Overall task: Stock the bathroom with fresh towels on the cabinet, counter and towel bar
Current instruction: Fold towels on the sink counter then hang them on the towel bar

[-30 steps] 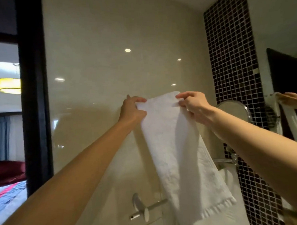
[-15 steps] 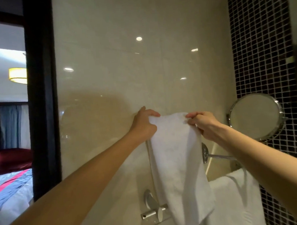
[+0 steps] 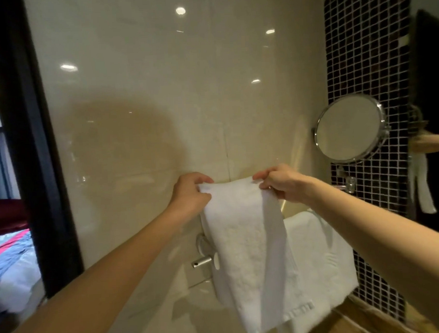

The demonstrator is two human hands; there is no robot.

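2 bare forearms reach in from the bottom corners toward the wall. The left hand pinches the top left corner of a white towel, fingers curled over its upper edge. The right hand pinches the top right corner in the same way, so both hands are closed on the cloth and hold its top edge stretched between them.

The towel hangs down from that edge as a long folded strip, tilted a little to the right, with a hemmed band at its lower end. It hangs in front of the towel bar, whose chrome tip pokes out to the left of the cloth below a round wall mount. The held edge is above that tip, and whether the cloth touches the bar cannot be told.

Just behind and to the right, a 2nd white towel hangs against the wall, partly covered by the held one; its support is hidden.

Behind both is a glossy beige wall with spots of reflected light. To the right, a round chrome mirror stands out from a strip of dark mosaic tile. Far left, beyond a black door frame, part of a bed shows.
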